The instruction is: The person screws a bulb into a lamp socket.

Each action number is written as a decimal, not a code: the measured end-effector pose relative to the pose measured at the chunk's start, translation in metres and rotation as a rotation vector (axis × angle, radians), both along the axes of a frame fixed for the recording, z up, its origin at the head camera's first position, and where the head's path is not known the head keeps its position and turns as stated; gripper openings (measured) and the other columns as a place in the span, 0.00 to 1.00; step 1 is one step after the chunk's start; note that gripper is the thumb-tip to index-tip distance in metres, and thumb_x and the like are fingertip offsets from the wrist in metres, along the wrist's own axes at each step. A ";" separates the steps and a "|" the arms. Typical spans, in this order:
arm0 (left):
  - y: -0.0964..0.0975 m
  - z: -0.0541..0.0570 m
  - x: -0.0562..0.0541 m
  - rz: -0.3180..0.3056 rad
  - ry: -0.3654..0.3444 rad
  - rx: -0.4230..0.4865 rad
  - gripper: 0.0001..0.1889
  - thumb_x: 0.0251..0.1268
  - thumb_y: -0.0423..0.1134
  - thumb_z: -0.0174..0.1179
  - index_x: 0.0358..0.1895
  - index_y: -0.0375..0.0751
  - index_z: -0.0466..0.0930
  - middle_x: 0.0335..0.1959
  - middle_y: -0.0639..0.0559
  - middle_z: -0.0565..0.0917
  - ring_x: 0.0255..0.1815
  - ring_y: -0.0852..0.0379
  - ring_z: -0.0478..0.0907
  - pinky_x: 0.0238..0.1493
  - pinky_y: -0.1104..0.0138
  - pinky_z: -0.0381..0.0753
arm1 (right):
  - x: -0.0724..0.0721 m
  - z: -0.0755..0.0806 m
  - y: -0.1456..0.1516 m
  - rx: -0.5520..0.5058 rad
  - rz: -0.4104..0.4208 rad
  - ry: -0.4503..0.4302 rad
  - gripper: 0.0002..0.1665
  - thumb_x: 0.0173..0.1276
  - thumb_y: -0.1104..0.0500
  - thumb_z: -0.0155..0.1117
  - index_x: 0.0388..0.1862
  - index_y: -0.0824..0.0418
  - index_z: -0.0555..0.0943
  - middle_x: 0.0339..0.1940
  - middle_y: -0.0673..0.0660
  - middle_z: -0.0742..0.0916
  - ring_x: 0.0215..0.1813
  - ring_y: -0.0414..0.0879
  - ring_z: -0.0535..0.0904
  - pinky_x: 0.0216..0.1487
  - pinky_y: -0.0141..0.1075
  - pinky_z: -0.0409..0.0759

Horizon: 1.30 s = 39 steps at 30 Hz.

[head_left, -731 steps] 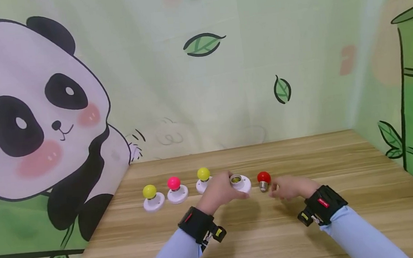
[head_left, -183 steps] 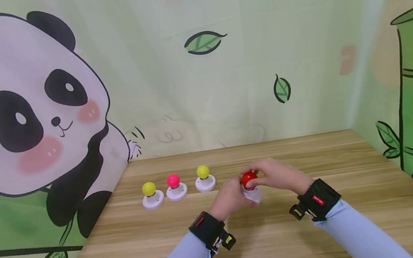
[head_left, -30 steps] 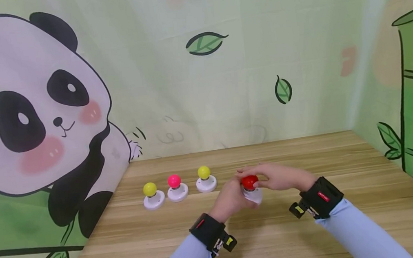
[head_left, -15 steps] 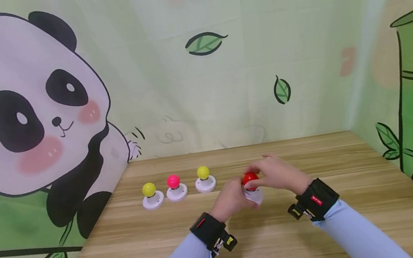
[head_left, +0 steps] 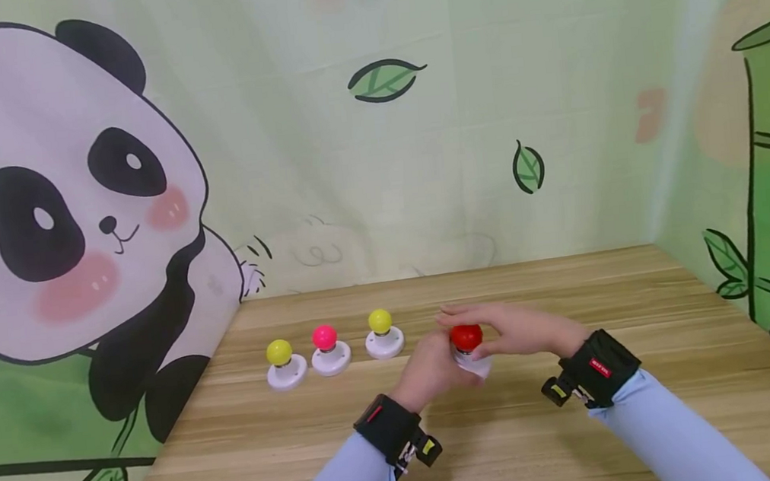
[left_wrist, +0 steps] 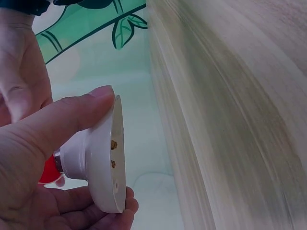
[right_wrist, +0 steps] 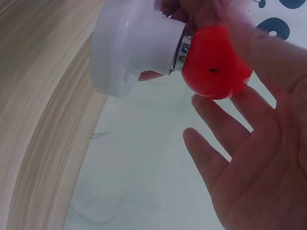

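My left hand (head_left: 431, 370) grips a white lamp holder (left_wrist: 100, 158) by its round base, thumb on one side and fingers on the other. Its underside, with brass screws, shows in the left wrist view, held up off the table. A red light bulb (right_wrist: 213, 64) sits in the holder's socket, a strip of its metal cap still showing. My right hand (head_left: 519, 326) has thumb and fingers around the bulb, the fingers reaching over its far side in the head view. In the right wrist view, two fingers (right_wrist: 206, 153) of that hand stand away from the bulb.
To the left on the wooden table (head_left: 348, 442) stand three similar white holders with bulbs: one yellow bulb (head_left: 279, 352), one pink bulb (head_left: 325, 338) and another yellow bulb (head_left: 380, 320). A panda-printed curtain (head_left: 296, 164) hangs behind and beside the table.
Long before, the red bulb lay on the table beside its socket; now it sits in it. Since half a second ago, my right hand has turned and its fingers reach further left over the bulb.
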State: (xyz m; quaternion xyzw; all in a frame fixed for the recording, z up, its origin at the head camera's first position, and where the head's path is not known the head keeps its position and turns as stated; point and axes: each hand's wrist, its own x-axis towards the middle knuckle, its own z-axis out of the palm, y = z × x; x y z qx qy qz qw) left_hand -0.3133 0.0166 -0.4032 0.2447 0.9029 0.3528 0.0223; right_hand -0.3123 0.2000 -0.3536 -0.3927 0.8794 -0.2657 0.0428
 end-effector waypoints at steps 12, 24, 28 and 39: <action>0.003 0.001 0.002 0.026 -0.027 -0.016 0.38 0.37 0.38 0.80 0.58 0.40 0.75 0.50 0.50 0.83 0.47 0.54 0.78 0.56 0.60 0.77 | -0.002 -0.004 0.001 -0.001 -0.014 0.015 0.27 0.64 0.63 0.66 0.63 0.56 0.77 0.60 0.56 0.82 0.61 0.51 0.78 0.60 0.46 0.77; 0.003 -0.002 -0.001 0.009 -0.018 -0.017 0.35 0.38 0.40 0.80 0.56 0.43 0.76 0.50 0.51 0.83 0.46 0.55 0.80 0.53 0.63 0.79 | 0.000 -0.010 -0.013 -0.037 -0.201 0.193 0.18 0.58 0.54 0.74 0.45 0.60 0.83 0.36 0.50 0.86 0.34 0.40 0.78 0.35 0.31 0.79; 0.003 -0.002 -0.002 0.022 -0.019 -0.018 0.34 0.38 0.41 0.80 0.55 0.43 0.77 0.48 0.51 0.83 0.44 0.55 0.79 0.51 0.63 0.80 | 0.003 -0.011 -0.019 -0.042 -0.266 0.212 0.15 0.57 0.54 0.74 0.40 0.59 0.83 0.30 0.48 0.85 0.30 0.39 0.76 0.32 0.28 0.77; 0.002 -0.004 -0.003 0.034 -0.054 0.039 0.33 0.38 0.38 0.80 0.54 0.42 0.78 0.48 0.51 0.84 0.44 0.55 0.80 0.51 0.62 0.80 | 0.007 -0.014 -0.027 -0.040 -0.387 0.217 0.18 0.58 0.53 0.74 0.41 0.63 0.83 0.29 0.51 0.84 0.27 0.39 0.75 0.28 0.28 0.76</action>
